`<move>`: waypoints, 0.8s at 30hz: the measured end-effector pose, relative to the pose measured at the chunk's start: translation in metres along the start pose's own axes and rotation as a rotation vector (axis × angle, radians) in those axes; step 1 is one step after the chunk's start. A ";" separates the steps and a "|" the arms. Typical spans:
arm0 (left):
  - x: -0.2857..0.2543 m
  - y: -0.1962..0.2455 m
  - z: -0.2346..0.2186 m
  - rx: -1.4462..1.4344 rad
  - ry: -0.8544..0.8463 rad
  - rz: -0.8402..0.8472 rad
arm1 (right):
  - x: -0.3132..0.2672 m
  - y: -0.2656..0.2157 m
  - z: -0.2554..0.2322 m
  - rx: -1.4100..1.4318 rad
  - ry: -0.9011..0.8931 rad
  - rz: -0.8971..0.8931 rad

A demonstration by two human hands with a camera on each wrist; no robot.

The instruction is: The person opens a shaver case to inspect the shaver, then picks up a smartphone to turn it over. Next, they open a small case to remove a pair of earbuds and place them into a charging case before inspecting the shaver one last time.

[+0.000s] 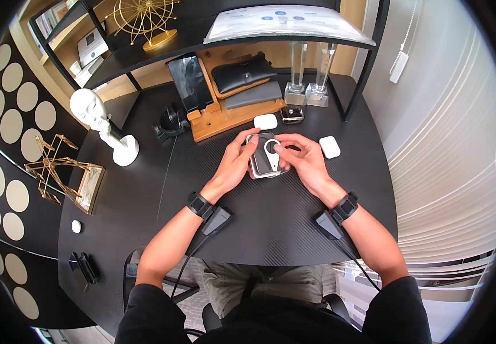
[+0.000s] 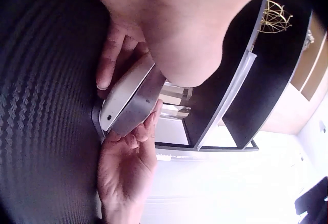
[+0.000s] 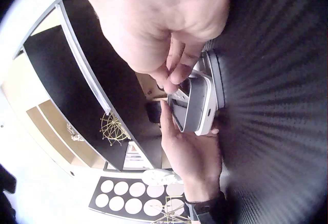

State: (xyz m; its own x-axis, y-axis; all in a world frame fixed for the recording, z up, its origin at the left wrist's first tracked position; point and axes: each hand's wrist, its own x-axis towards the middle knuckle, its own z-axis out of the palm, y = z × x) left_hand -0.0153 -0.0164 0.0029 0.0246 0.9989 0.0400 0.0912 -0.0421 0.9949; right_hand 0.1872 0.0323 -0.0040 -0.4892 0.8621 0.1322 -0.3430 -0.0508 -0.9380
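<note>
A shallow white box [image 3: 209, 106] with a dark grey tray [image 3: 193, 109] on it is held low over the black desk. My left hand [image 1: 235, 162] grips its left side, the thumb over the top edge and the fingers lower down. Lying over the tray is a flat white piece [image 1: 273, 162], a ring at one end and a tapered tail at the other. With thumb and fingertips, my right hand [image 1: 307, 162] pinches the ring's right side. In the left wrist view, the palm hides much of the tray [image 2: 141, 103].
Beyond the hands lie a white rounded case [image 1: 265, 121] and a small dark glossy box [image 1: 292, 115]. Another white case [image 1: 329, 147] is to the right. A wooden stand [image 1: 225, 121] holds a phone [image 1: 190, 83] and black pouch [image 1: 243, 74]. A white figurine [image 1: 124, 150] stands left.
</note>
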 end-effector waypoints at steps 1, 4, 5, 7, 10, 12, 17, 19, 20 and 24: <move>0.000 0.002 0.000 -0.001 0.001 -0.001 | 0.000 -0.001 0.000 0.000 -0.001 0.002; -0.002 0.007 0.000 -0.041 -0.031 -0.023 | 0.000 -0.002 0.000 -0.020 0.009 0.017; -0.003 0.006 0.003 0.003 -0.032 0.016 | 0.000 -0.002 0.000 -0.034 0.016 0.015; -0.004 0.005 0.006 0.046 -0.033 0.055 | 0.000 -0.001 0.000 -0.050 0.022 0.013; -0.004 0.004 0.006 0.006 -0.058 0.100 | -0.001 -0.001 0.002 -0.082 0.047 -0.012; -0.005 0.005 0.007 0.014 -0.049 0.115 | -0.003 -0.003 0.007 -0.159 0.100 -0.076; -0.002 0.005 0.006 0.011 -0.011 0.068 | -0.001 0.006 0.003 -0.266 0.123 -0.096; -0.001 0.004 0.005 -0.003 -0.004 0.074 | -0.001 0.006 0.003 -0.299 0.100 -0.059; -0.001 0.003 0.006 -0.036 0.018 0.079 | -0.002 0.005 0.005 -0.399 0.088 -0.135; 0.002 0.000 0.000 -0.121 0.067 0.026 | -0.007 -0.006 0.015 -0.572 0.066 -0.211</move>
State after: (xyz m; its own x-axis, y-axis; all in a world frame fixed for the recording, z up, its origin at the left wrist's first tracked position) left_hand -0.0154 -0.0148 0.0030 -0.0420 0.9968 0.0682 -0.0294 -0.0695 0.9971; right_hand 0.1811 0.0188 0.0057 -0.4008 0.8544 0.3306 0.0670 0.3872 -0.9195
